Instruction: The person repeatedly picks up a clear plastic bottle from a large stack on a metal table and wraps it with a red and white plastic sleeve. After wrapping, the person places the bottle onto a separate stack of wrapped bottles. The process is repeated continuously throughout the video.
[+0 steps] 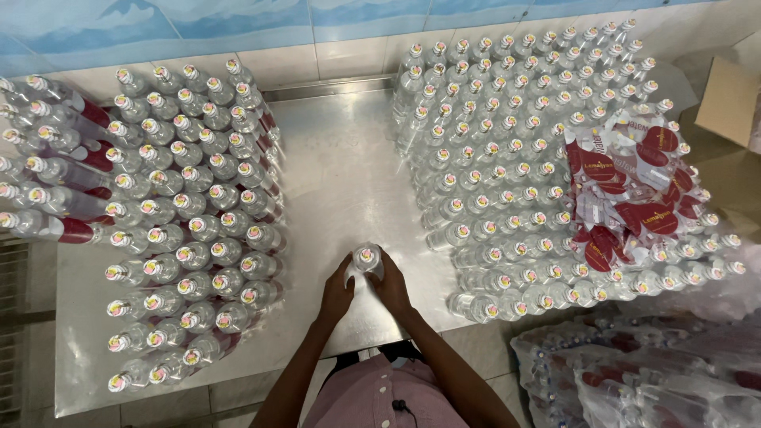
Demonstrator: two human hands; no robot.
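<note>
Near the table's [333, 150] front edge, the left hand [336, 292] and right hand [391, 287] wrap around one clear bottle [367, 260] standing upright between them. Farther out, labelled bottles [190, 230] crowd the left. Plain bottles [499, 166] fill the right, with a pile of red labels [626, 186] on top.

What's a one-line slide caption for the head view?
Both hands, left hand and right hand, grip one clear bottle on a steel table between bottle blocks.
</note>
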